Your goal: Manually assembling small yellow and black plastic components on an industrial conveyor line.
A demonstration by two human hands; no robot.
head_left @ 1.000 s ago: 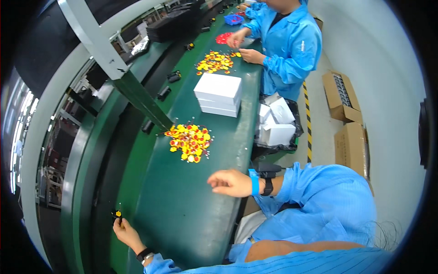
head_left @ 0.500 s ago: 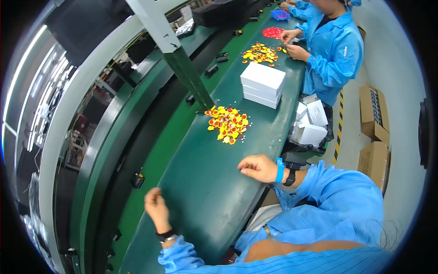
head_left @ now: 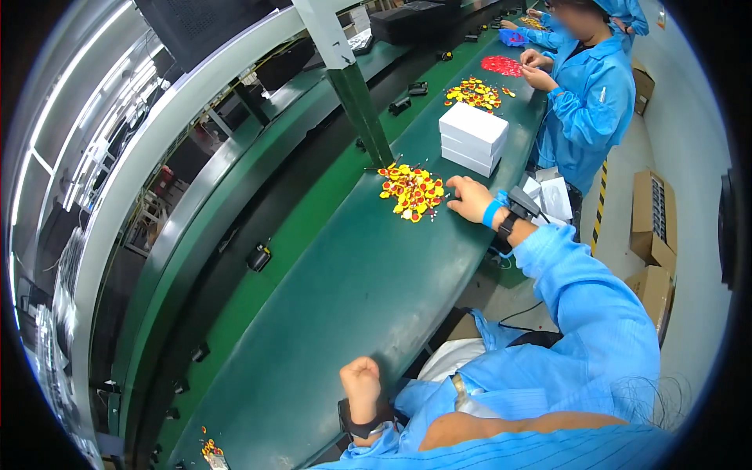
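My right hand reaches over the green belt, its fingers bent but apart, at the right edge of a pile of small yellow-and-red pieces with thin wire-like ends. I see nothing held in that hand. Nearer to me, my left hand is closed in a fist above the belt's near side, with no object showing in it. A blue band circles my right wrist beside a black strap; another dark band is on my left wrist.
White boxes are stacked beyond my right hand. A co-worker in blue handles something small near more yellow and red pieces. A green-and-white post stands at the belt's left edge. A few pieces lie at lower left.
My right hand has moved forward to the pile's edge, its arm stretching out. My left hand has drawn back toward my body and closed into a fist. The view has shifted.
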